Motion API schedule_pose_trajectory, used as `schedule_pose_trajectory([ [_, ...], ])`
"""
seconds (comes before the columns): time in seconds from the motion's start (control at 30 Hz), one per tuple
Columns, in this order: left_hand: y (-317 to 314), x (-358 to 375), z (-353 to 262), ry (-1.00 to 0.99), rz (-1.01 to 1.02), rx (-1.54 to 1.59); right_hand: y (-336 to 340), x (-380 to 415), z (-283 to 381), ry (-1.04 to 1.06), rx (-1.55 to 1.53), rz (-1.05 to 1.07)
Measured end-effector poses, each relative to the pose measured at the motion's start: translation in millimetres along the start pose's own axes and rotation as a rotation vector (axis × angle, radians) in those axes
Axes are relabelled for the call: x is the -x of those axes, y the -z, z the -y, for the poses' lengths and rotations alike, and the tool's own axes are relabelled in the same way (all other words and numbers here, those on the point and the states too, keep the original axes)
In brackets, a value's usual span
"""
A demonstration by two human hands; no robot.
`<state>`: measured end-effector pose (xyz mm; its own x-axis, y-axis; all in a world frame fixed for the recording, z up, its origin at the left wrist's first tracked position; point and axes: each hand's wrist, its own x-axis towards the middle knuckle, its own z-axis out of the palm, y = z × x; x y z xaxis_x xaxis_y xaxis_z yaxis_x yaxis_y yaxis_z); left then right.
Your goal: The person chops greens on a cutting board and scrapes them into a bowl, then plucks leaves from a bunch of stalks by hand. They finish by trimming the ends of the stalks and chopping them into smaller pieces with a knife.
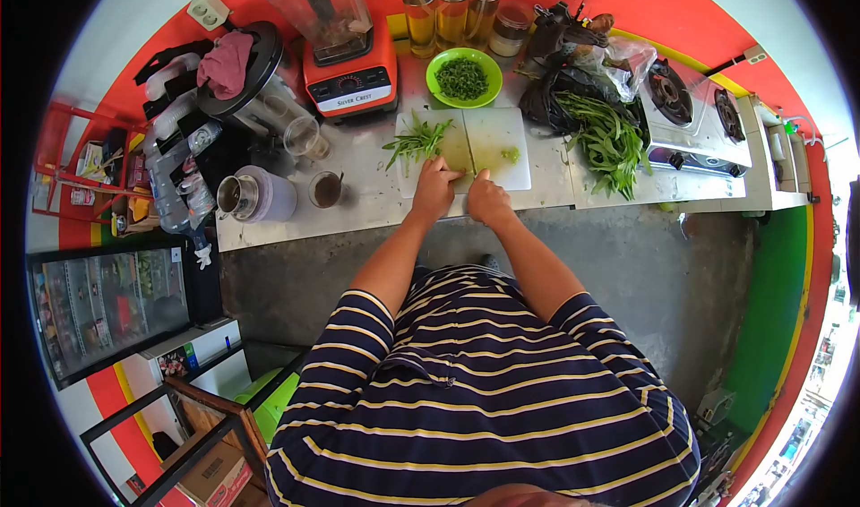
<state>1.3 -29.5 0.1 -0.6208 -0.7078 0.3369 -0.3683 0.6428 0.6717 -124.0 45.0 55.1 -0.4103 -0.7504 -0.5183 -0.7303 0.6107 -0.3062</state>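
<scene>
On the white cutting board (512, 174) my right hand (489, 200) is closed around the handle of a knife (468, 141), its thin blade pointing away from me. Just left of the blade, my left hand (436, 189) has its fingers curled down on the board, closed on the lower end of some leafy greens (418, 140). The stems under those fingers are mostly hidden. A small heap of cut greens (511, 154) lies right of the knife. Behind the board stands a lime-green bowl (493, 90) filled with chopped greens (461, 78).
An orange blender (351, 81), a glass with dark contents (325, 189) and a steel-topped canister (260, 195) stand to the left. Bottles (452, 14) line the back. To the right are more leafy greens (609, 144), a black plastic bag (542, 104) and a gas stove (694, 131).
</scene>
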Motion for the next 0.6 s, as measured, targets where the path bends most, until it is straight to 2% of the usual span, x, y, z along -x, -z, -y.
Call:
schedule_pose_trajectory([
  [0.07,-2.9,0.5,1.6,0.067,0.007,0.015,1.7,-1.3,-1.2,0.004,0.016,0.012],
  [0.27,-1.5,-4.0,3.1,0.102,0.003,0.05,-14.1,5.9,-2.0,-0.009,0.005,0.015],
  [0.4,0.9,-3.5,6.1,0.048,0.003,0.086,-1.5,-4.3,-3.3,0.035,0.015,0.026],
  [0.6,1.0,0.1,3.6,0.152,-0.019,0.077,-12.2,6.5,-4.3,-0.006,-0.053,0.021],
])
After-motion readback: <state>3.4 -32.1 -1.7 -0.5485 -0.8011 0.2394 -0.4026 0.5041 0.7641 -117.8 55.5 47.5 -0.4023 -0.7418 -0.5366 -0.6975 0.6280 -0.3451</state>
